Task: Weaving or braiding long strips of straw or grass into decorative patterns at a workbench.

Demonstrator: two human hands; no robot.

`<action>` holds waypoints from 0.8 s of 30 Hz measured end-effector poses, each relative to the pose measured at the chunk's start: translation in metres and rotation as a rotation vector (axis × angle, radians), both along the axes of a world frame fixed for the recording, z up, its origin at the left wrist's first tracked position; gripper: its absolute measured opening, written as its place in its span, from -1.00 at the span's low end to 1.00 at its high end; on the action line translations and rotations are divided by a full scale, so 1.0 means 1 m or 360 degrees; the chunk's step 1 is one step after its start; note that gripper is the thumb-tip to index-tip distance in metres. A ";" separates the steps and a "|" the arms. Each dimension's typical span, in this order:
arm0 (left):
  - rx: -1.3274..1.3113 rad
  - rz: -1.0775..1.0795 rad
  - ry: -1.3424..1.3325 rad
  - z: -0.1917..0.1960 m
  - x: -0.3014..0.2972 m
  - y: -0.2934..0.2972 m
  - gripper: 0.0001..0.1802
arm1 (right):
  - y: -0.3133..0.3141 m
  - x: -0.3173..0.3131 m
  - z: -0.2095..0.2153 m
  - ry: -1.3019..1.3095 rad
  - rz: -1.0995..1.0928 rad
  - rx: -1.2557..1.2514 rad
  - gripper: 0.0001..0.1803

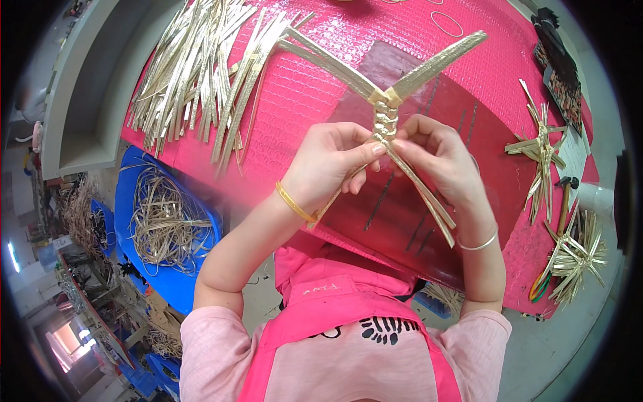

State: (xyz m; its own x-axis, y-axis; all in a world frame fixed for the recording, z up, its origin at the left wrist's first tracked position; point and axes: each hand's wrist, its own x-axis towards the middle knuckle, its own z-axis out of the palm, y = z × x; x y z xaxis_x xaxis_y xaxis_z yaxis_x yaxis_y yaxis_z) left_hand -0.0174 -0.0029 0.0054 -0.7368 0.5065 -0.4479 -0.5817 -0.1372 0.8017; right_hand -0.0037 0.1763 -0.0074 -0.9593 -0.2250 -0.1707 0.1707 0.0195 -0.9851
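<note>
Left hand [320,159] and right hand [447,161] each pinch lower end of plait of flat, shiny gold strips [384,120], held above dark-red smooth mat [402,218] on pink-covered desk [288,100]. Advisable: even tension, strips flat, crossings snug. Pale lettering [325,290] marks bright-pink cloth apron [301,328]; no brand discernible.

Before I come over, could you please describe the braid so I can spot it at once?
On the pink table lies a dark red mat. Over it, the left hand and right hand hold the gold braid. Unlike the loose strips farther left, its middle is woven and both ends fork.
</note>
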 end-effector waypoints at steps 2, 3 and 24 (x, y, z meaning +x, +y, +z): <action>-0.0131 0.0086 0.0114 -0.001 0.002 -0.003 -0.87 | 0.021 0.004 0.004 0.0190 -0.0080 0.0751 -0.69; -0.0132 0.0096 0.0108 -0.003 0.003 -0.006 -0.87 | 0.032 0.011 0.003 0.0250 -0.0052 0.1216 -0.70; 0.0335 -0.0464 -0.0257 -0.012 0.028 0.011 -0.84 | -0.010 0.050 0.003 -0.0110 -0.0738 -0.1281 -0.77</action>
State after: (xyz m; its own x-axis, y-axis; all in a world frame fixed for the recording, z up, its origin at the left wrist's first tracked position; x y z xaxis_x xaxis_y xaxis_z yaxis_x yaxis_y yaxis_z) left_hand 0.0107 0.0081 -0.0071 -0.4772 0.7772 -0.4101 -0.7368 -0.0994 0.6688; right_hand 0.0461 0.1664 -0.0044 -0.9765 0.1027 -0.1896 0.0491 -0.7500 -0.6596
